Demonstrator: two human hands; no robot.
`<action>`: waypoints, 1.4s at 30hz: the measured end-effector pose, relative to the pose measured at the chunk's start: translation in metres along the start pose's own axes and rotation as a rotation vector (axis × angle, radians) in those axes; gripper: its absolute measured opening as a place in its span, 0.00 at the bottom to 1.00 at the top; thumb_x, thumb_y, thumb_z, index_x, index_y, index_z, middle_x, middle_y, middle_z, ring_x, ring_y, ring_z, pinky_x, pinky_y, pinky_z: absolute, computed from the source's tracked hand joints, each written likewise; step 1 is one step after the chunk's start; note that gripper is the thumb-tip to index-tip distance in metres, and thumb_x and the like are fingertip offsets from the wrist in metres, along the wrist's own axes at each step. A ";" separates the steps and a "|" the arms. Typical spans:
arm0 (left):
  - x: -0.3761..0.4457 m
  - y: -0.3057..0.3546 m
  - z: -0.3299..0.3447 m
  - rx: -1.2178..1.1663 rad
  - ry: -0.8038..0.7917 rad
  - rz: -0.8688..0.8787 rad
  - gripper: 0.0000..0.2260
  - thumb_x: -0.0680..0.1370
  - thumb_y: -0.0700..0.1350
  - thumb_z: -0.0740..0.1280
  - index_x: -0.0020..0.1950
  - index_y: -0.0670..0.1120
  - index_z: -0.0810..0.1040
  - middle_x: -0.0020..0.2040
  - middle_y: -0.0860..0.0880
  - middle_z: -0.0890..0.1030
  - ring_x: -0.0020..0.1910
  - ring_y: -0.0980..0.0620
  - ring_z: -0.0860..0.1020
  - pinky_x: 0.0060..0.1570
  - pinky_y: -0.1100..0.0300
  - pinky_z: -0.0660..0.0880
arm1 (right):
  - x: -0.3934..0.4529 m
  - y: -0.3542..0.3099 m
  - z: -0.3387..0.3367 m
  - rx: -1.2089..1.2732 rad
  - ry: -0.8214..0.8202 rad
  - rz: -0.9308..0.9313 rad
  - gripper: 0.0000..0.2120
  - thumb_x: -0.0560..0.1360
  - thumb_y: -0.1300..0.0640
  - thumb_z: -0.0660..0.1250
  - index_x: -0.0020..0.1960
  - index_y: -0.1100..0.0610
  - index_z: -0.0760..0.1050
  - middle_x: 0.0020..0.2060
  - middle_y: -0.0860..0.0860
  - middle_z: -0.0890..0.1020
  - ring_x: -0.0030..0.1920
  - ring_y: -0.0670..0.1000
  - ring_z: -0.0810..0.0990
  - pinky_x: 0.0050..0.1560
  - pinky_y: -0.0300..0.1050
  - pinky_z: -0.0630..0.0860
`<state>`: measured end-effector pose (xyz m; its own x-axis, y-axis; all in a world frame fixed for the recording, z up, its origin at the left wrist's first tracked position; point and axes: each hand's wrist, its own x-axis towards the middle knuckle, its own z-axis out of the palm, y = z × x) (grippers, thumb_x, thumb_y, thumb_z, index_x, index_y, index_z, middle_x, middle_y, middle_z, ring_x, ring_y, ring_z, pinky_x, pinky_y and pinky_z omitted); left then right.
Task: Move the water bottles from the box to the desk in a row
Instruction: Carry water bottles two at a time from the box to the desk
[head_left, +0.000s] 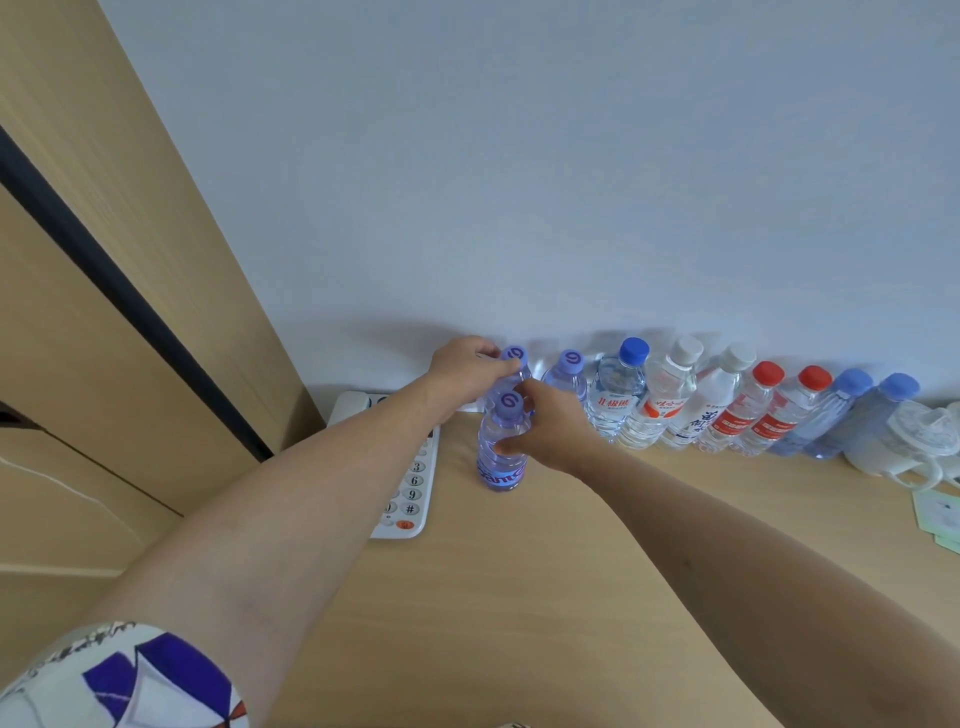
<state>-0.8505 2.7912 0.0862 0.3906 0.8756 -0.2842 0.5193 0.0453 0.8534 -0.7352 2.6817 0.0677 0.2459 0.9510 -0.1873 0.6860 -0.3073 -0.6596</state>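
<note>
A row of several water bottles stands on the wooden desk (519, 597) along the white wall, with purple, blue, white and red caps. My left hand (467, 371) grips the purple-capped bottle (515, 358) at the row's left end, near its neck. My right hand (548, 428) holds another purple bottle (501, 457) that stands upright on the desk just in front of the row. Beside them in the row is a third purple-capped bottle (566, 371), then a blue-capped bottle (618, 395). The box is out of view.
A white desk phone (410, 493) lies left of the front bottle, partly under my left arm. White cups (904, 447) stand at the right end of the row, with green cards (935, 514) near them. A tall wooden cabinet (130, 260) rises at the left.
</note>
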 end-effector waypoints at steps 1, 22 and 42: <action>-0.001 0.001 -0.004 -0.004 0.003 0.000 0.14 0.75 0.53 0.76 0.57 0.49 0.82 0.54 0.52 0.81 0.53 0.53 0.79 0.52 0.54 0.80 | -0.001 0.000 -0.002 -0.015 -0.004 -0.001 0.25 0.67 0.55 0.81 0.60 0.59 0.76 0.52 0.55 0.82 0.51 0.55 0.80 0.48 0.45 0.77; -0.061 0.032 0.013 0.672 -0.062 0.483 0.21 0.73 0.54 0.75 0.64 0.51 0.80 0.59 0.47 0.79 0.54 0.48 0.77 0.50 0.58 0.72 | -0.130 0.044 -0.035 -0.106 0.262 0.253 0.45 0.65 0.42 0.82 0.76 0.50 0.68 0.71 0.52 0.75 0.71 0.54 0.71 0.62 0.47 0.69; -0.067 -0.001 0.028 0.649 0.098 0.459 0.10 0.76 0.37 0.70 0.55 0.46 0.85 0.51 0.43 0.83 0.51 0.40 0.81 0.52 0.53 0.77 | -0.135 0.052 0.002 -0.062 0.148 0.236 0.39 0.68 0.39 0.79 0.74 0.50 0.70 0.69 0.51 0.75 0.69 0.52 0.71 0.56 0.42 0.67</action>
<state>-0.8558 2.7185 0.0921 0.6196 0.7787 0.0985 0.6734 -0.5919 0.4430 -0.7340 2.5373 0.0569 0.4979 0.8390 -0.2194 0.6371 -0.5256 -0.5637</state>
